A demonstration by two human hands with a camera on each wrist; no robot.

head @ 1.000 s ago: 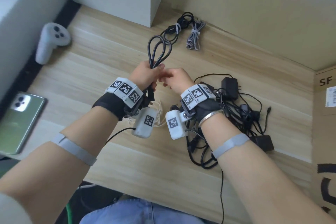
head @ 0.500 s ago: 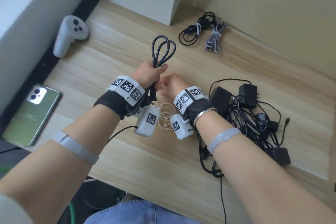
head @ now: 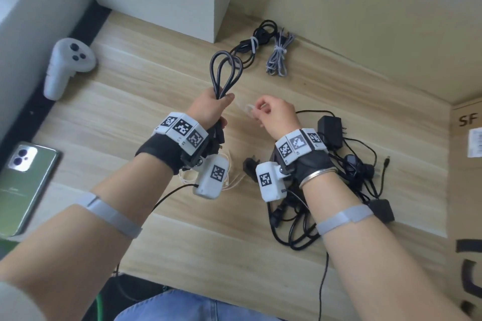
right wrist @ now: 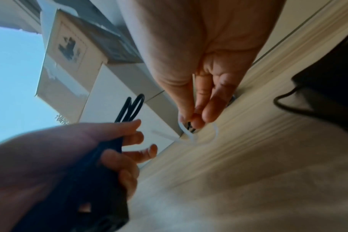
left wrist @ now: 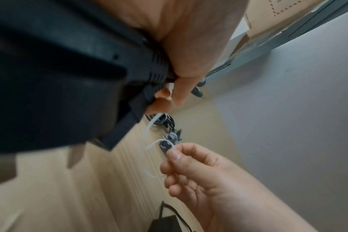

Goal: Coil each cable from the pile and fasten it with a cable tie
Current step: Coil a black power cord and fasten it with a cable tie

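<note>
From the head camera, the left hand (head: 208, 109) is closed around a coiled black cable (head: 224, 74), its loops standing up above the fist over a wooden table (head: 146, 86). Just beside it, the right hand (head: 273, 114) pinches a white cable tie (head: 247, 109) bent into a loop; the two hands are apart. Under and beside the right wrist lies the pile of black cables and chargers (head: 347, 164). At the far edge of the table lie two bundles already tied: a black one (head: 254, 43) and a grey one (head: 279, 56). A white game controller (head: 66, 65) and a green phone (head: 20, 185) lie to the left.

From the left wrist camera, the left hand's fingers (left wrist: 181, 89) are wrapped around the cable's black plug (left wrist: 149, 75). The right hand (left wrist: 199, 177) holds the looped tie (left wrist: 155, 144) between thumb and fingertips.

From the right wrist camera, the right hand's fingers (right wrist: 205, 109) are clamped on the tie (right wrist: 186, 131), and the left hand (right wrist: 73, 149) grips the cable (right wrist: 131, 108), loops pointing away.
</note>
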